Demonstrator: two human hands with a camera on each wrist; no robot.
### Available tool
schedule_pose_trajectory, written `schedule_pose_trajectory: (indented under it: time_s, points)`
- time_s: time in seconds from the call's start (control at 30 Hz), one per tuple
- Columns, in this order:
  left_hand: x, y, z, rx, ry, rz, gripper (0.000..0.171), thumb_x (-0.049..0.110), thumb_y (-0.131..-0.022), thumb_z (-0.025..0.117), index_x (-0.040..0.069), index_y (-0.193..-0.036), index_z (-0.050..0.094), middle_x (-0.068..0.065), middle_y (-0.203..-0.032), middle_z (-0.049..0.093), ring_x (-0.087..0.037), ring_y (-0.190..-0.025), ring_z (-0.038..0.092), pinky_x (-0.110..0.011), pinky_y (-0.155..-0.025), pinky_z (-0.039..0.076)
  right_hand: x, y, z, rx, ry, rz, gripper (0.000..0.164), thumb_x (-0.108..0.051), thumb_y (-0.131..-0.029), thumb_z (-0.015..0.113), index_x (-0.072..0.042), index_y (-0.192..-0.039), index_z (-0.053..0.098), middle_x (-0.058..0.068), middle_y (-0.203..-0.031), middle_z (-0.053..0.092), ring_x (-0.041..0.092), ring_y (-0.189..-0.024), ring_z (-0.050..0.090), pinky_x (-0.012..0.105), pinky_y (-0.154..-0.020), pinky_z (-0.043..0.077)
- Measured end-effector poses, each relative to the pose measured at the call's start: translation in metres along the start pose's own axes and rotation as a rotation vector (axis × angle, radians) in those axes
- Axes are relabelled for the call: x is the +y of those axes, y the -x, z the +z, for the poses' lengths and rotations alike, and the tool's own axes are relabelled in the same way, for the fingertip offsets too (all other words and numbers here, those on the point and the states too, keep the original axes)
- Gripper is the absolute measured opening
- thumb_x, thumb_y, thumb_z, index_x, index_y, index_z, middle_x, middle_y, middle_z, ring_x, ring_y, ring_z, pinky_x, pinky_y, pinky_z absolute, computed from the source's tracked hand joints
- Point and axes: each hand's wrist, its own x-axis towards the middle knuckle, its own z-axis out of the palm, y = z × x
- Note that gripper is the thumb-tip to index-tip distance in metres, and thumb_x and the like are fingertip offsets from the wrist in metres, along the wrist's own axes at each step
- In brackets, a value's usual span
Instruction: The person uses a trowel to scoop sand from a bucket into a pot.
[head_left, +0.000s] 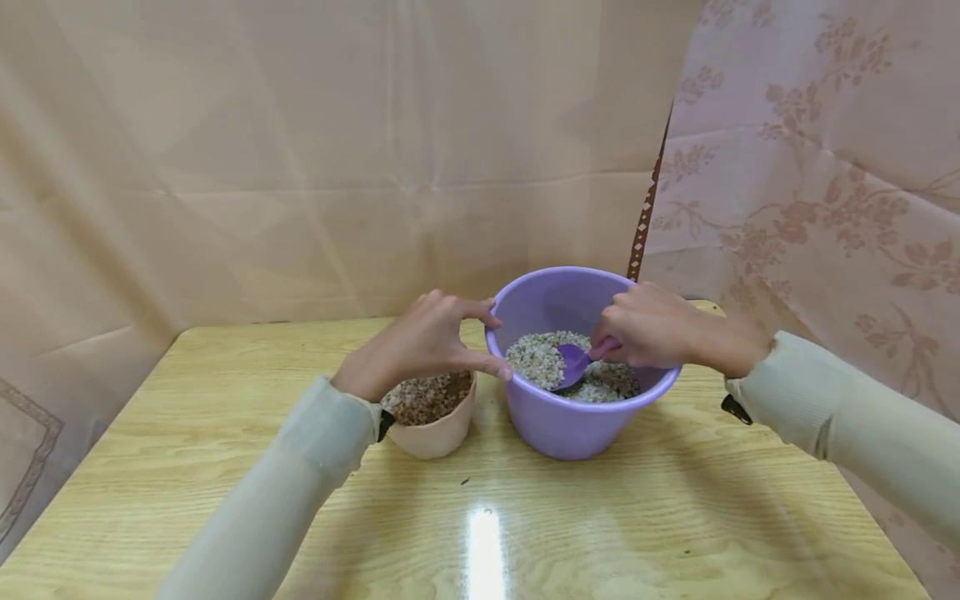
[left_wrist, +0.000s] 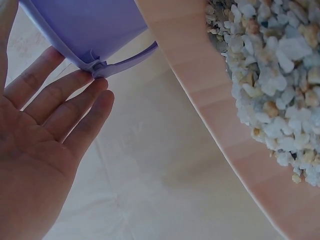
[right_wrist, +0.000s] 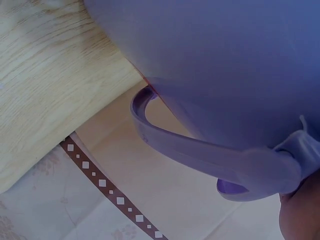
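A purple bucket [head_left: 566, 429] holds pale gravel [head_left: 536, 358]. My right hand [head_left: 652, 325], reaching over the bucket's right rim, grips the handle of a purple scoop [head_left: 573, 367] whose bowl lies in the gravel. On the opposite side, my left hand [head_left: 427, 342] touches the rim with thumb and forefinger spread apart. Its fingers appear nearly straight beside the bucket's handle joint [left_wrist: 95, 66] in the left wrist view. Below that hand stands a peach-coloured pot [head_left: 435, 437] filled with white and brownish gravel [left_wrist: 285, 100]. Only a sliver of my right hand shows in the right wrist view.
The bucket's carrying handle [right_wrist: 190, 152] hangs at its far side. Both containers stand on a light wooden table [head_left: 225, 467], with a beige curtain [head_left: 337, 167] behind and a flowered cloth [head_left: 825, 167] at right. A small dark speck [head_left: 465, 481] lies in front.
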Motion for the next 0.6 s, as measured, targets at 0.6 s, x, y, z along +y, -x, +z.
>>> schedule_pose_trajectory:
  time_s: [0.6]
  points:
    - [-0.0009, 0.0006, -0.0001, 0.003, 0.003, 0.002, 0.066, 0.059, -0.069, 0.083, 0.008, -0.111, 0.076, -0.012, -0.132, 0.062, -0.013, -0.100, 0.065, -0.031, -0.079, 0.049, -0.0025, -0.0016, 0.0020, 0.041, -0.040, 0.004, 0.009, -0.020, -0.078, 0.084, -0.026, -0.079, 0.079, -0.019, -0.066, 0.067, -0.003, -0.053, 0.050, 0.025, -0.050, 0.043]
